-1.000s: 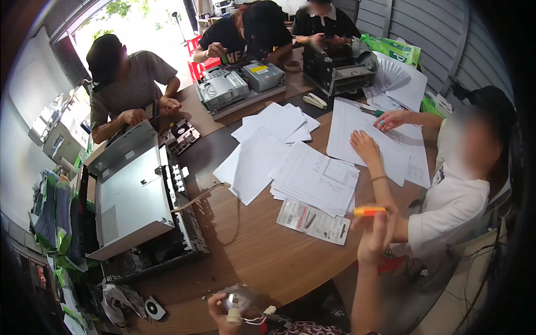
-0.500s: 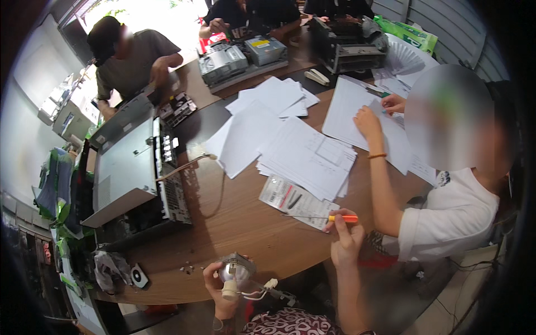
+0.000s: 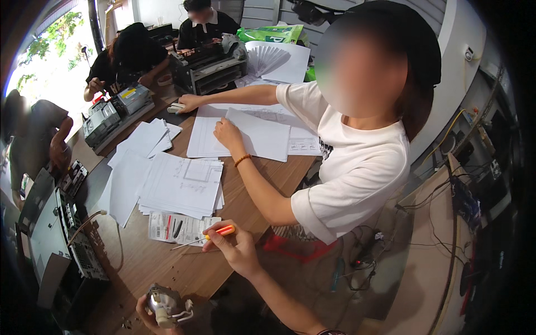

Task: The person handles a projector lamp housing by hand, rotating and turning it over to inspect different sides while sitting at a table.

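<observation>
In my left hand (image 3: 144,314), low in the view, is a lamp bulb (image 3: 159,300) with a silvery reflector, a pale base and short white wires. The fingers wrap round the reflector's left side. My right hand (image 3: 237,254) grips a screwdriver (image 3: 221,232) by its orange and yellow handle. Its thin shaft points left and slightly down, over the table just below a printed plastic packet (image 3: 162,226). Small dark bits (image 3: 127,322) lie on the table left of the lamp bulb.
Paper sheets (image 3: 181,184) cover the table's middle. Opened metal-cased devices stand at left (image 3: 47,234) and far left (image 3: 103,120). Close on my right sits a person in a white shirt (image 3: 357,178), one hand on a small white stapler-like thing (image 3: 176,108). Cables (image 3: 363,273) trail over the floor.
The view has swung right. The person in white has reached across to the stapler-like thing and holds a sheet with the other hand. My hands still hold the lamp bulb and screwdriver.
</observation>
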